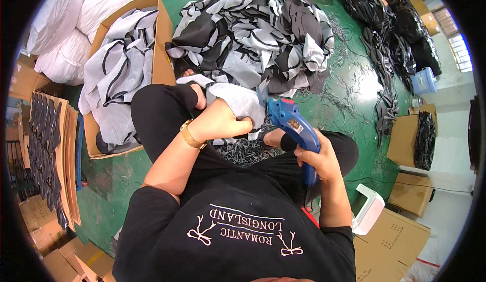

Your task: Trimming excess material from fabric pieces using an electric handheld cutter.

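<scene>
1. Between the bent knees, just past the lap, we have the light grey cloth piece (242, 99), and the left hand (223, 121) has it gripped, thumb on the near edge, fingers hidden underneath.
2. Over to the right, the right hand (324, 158) is closed around the handle of a blue power cutter (299, 129).
3. Look at that line! The cutter's long axis slants from near right to far left, its blurred head right beside the cloth's right edge; touching or not, I can't tell.
4. So the left hand is on the cloth, the right hand well apart from it, and the cutter spans the gap. The cloth's far left end is hard to separate from what lies behind.
5. Straight beyond, a big heap of grey and black pieces (253, 36) on the green floor (357, 115), with thin offcuts (248, 154) by the feet.
6. Left side: an open cardboard box (161, 36) of similar cloth, white sacks (63, 41) beyond. Far right: black bags (425, 44) and a pale blue bucket (424, 82) along the wall (455, 125).
</scene>
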{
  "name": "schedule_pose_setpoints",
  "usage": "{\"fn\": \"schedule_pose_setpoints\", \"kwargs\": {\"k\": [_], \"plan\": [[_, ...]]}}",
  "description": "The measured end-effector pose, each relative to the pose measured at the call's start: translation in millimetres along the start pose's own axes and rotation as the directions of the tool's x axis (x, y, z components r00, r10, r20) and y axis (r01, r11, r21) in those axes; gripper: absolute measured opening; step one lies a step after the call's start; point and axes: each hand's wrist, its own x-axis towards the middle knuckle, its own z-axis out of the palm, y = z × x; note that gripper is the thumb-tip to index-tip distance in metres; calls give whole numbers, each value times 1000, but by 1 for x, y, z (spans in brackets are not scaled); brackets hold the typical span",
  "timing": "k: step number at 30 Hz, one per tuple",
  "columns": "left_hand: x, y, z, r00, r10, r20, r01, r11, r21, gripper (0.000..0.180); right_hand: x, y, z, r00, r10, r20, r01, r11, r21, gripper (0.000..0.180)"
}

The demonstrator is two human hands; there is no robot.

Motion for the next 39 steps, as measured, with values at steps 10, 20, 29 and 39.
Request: {"fn": "schedule_pose_setpoints", "kwargs": {"k": [10, 20, 29, 39], "plan": [[-17, -7, 47, 978, -207, -4, 179, 856, -485, 32, 47, -21, 40, 942, -277, -186, 208, 923, -324, 43], [-4, -20, 54, 842, -539, 22, 118, 145, -982, 27, 50, 5, 30, 980, -149, -134, 149, 989, -4, 43], [-13, -37, 34, 869, -466, 168, 180, -19, -983, 27, 11, 39, -17, 985, 34, 170, -83, 953, 291, 47], [-9, -18, 30, 901, -384, 202, 201, -43, -979, 28, -1, 52, -26, 940, 180, 291, -250, 941, 226, 47]]}}
